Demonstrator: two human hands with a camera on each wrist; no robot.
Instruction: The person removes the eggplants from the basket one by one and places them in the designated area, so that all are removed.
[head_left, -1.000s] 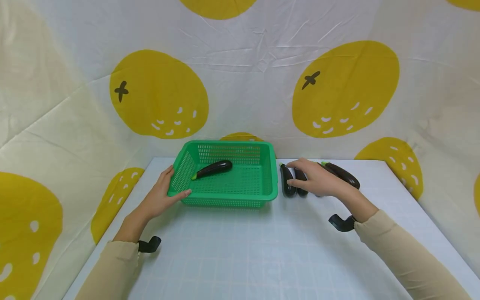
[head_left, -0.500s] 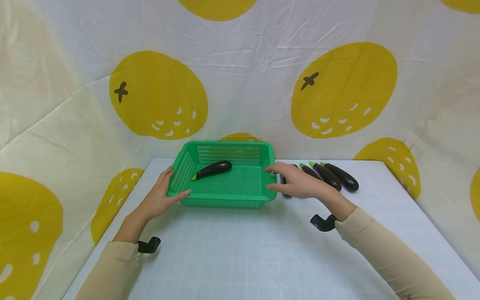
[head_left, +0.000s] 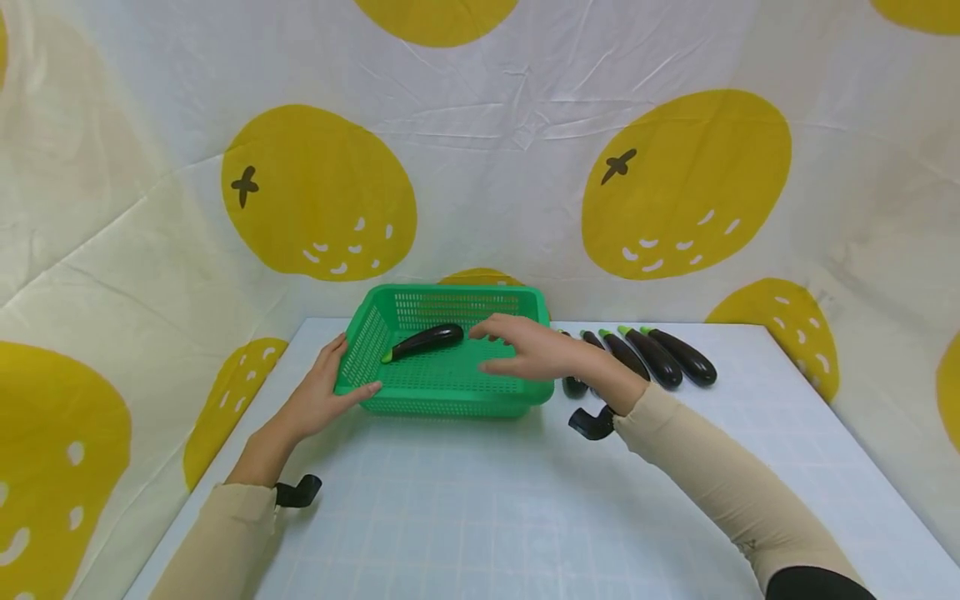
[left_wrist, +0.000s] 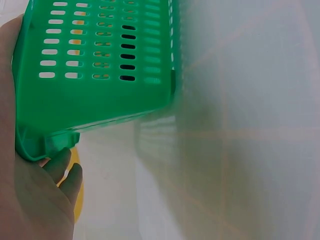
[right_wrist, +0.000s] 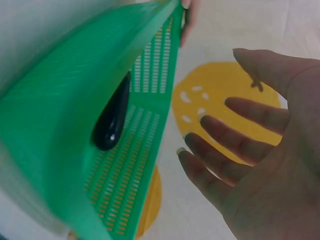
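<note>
1. Right now my right hand (head_left: 528, 350) hovers over the basket (head_left: 450, 402), fingers spread and relaxed, holding nothing.
2. One eggplant (head_left: 424, 339) lies inside the basket toward the back left, just left of my right fingertips (head_left: 480, 333), not touching them.
3. Wrist view agrees: open palm (right_wrist: 265, 170) apart from the eggplant (right_wrist: 112, 122) on the mesh floor.
4. My left hand (head_left: 324, 390) grips the basket's left front corner, thumb along the front wall, fingers up the side.
5. Left wrist view: palm (left_wrist: 27, 200) against the basket corner (left_wrist: 95, 65), fingers curled under the rim.
6. Row of four more eggplants (head_left: 651, 357) lies on the table (head_left: 480, 508) just right of the basket, behind my right wrist; the two nearest are partly hidden by it.
</note>
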